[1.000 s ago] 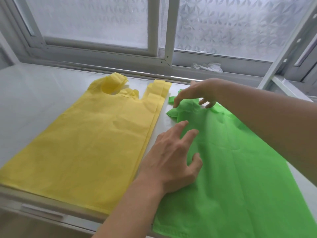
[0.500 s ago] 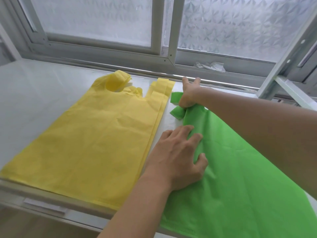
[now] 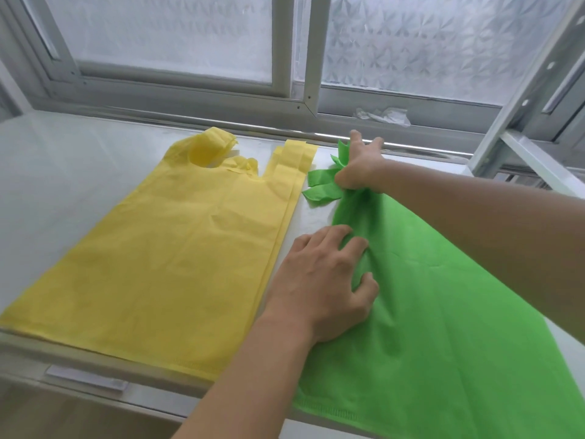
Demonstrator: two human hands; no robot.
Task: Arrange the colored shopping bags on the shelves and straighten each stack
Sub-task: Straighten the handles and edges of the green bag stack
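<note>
Item: stack of green bags (image 3: 443,312). Non-woven, vest-style, lying flat on the right part of the white shelf (image 3: 63,191). The bottom hem reaches the shelf's front edge; the handles point toward the window. The fabric is creased and bunched along its left edge and at the handle end.

Item: stack of yellow bags (image 3: 177,264). Same style, lying flat to the left of the green stack, near it but apart, with a strip of bare shelf between. The edges are roughly aligned, several layers showing along the right side. The left handle loop is puffed up and folded; the right handle lies flat and straight.

Item: left hand (image 3: 329,286). Palm down on the left edge of the green stack, about midway along its length. The fingers (image 3: 335,239) are bent and dig into the fabric, gathering a fold under the tips.

Item: right hand (image 3: 361,166). At the far end of the green stack, near the window rail. The fingers are curled round the bunched green handles, whose strap ends stick out to the left of the fist; two fingertips rise above it.

Item: frosted sliding window (image 3: 177,42). Behind the shelf, grey metal frame.

Item: crumpled white wrapper (image 3: 383,115). Lying in the window track.

Item: shelf upright (image 3: 519,96). Perforated metal, far right.
</note>
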